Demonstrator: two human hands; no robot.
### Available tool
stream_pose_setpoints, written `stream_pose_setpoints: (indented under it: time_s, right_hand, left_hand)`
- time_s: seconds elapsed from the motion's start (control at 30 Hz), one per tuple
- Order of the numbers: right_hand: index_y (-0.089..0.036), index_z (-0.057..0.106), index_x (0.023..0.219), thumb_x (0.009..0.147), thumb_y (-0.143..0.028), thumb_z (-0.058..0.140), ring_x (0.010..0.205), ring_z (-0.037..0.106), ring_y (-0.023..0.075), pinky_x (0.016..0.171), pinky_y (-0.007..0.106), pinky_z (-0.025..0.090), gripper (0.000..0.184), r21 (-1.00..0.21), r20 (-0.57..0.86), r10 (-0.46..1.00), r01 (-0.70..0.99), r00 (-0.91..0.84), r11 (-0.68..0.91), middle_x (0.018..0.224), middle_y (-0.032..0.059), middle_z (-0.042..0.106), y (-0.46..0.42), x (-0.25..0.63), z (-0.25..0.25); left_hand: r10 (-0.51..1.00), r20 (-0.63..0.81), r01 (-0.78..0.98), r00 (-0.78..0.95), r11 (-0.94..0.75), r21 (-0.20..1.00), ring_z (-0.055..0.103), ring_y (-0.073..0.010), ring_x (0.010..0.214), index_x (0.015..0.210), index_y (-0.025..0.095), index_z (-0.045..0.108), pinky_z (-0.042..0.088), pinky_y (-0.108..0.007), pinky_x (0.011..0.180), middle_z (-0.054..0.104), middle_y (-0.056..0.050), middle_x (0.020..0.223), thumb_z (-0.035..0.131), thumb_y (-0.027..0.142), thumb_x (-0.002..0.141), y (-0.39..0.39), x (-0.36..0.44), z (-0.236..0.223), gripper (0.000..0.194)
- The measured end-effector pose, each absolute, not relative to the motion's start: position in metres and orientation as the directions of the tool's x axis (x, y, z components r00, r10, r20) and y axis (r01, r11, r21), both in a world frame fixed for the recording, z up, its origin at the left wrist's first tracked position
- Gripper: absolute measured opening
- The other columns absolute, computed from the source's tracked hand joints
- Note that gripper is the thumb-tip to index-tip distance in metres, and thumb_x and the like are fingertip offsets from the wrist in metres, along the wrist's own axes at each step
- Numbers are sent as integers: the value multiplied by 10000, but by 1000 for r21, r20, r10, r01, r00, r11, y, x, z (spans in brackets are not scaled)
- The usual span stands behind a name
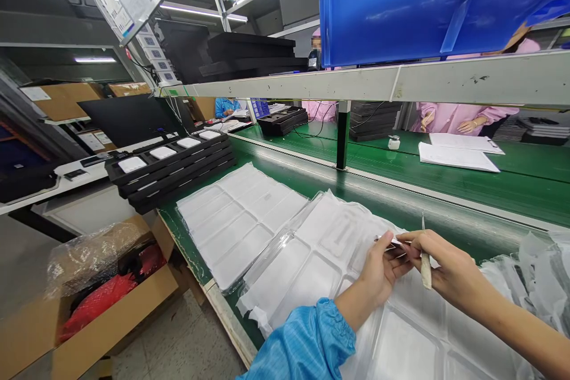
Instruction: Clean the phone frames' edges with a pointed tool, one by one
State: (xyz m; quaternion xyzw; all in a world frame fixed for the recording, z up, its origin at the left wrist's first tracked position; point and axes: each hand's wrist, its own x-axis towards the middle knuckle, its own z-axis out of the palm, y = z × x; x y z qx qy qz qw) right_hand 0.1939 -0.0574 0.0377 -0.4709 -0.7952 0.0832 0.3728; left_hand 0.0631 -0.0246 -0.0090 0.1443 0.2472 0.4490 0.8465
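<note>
My left hand (377,274) is closed on a small, thin, flat piece (393,241) with a pale top and a dark edge, mostly hidden by the fingers. Close on its right, my right hand (447,267) grips a slim pointed tool (426,270) with a cream, wrapped-looking handle; its thin tip points up. The right fingertips also meet the flat piece. Both hands are above a transparent compartmented plastic tray (407,341) with white sheeting in or under it. A similar tray (243,249) lies to the left, covered with thin white sheet (249,202).
Black foam trays (178,172) holding white items are stacked at the left. Crumpled white sheets (529,285) lie at the right. Overhead, a blue bin (423,6) sits on a shelf (467,80). An open carton (120,320) stands below left. People in pink work across the green bench (525,175).
</note>
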Motion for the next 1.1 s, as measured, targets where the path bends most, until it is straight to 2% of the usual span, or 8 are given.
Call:
stream_pose_setpoints:
  time_s: [0.13,0.23,0.37,0.57,0.73,0.97,1.1]
  right_hand:
    - [-252,502,777,955,-400,495,838,685,218,616,294,559,232,-539,493,848,698,-193,472,897,68,697,-59,192,43]
    - [-250,470,736,935,-484,521,732,666,194,528,260,534,311,-622,437,891,673,-124,399,863,64,703,-59,190,47]
    - [-250,439,708,891,-569,573,673,628,174,515,252,526,391,-736,335,940,604,-67,305,819,42,699,-57,190,49]
    - [-242,430,680,779,-671,669,675,620,192,610,307,539,501,-829,204,978,527,-30,189,734,19,678,-53,195,50]
    - [-239,437,654,736,-695,698,644,602,197,596,317,534,532,-843,186,982,507,-35,178,676,17,643,-52,193,53]
    - [-243,431,674,793,-664,658,628,581,178,576,292,510,493,-819,215,975,534,-55,211,664,7,625,-54,190,49]
    - [-248,429,726,832,-613,629,723,640,195,647,308,534,430,-790,215,974,572,-74,218,810,32,694,-55,193,50]
  left_hand:
    - [826,-293,-684,482,564,462,663,-187,749,785,106,648,545,-272,728,674,-129,834,783,482,712,-25,62,-9,406]
    - [825,-280,-681,491,564,467,668,-195,789,825,96,656,539,-279,769,679,-148,891,733,470,770,-26,61,-8,386]
    - [823,-290,-674,488,566,475,661,-201,801,813,106,649,526,-300,806,671,-131,891,754,461,751,-25,60,-8,375]
    - [828,-290,-669,479,559,490,641,-208,808,793,113,651,508,-321,816,651,-105,852,794,460,684,-25,61,-11,390]
    - [825,-291,-666,485,564,489,627,-193,766,804,127,652,499,-314,799,634,-77,827,825,476,631,-25,60,-12,426]
    - [824,-296,-688,483,567,453,622,-171,726,815,122,644,496,-288,753,637,-74,817,832,408,653,-25,58,-7,378]
    - [826,-284,-714,487,564,416,648,-186,786,841,134,639,513,-292,785,669,-89,878,793,404,716,-24,56,-8,335]
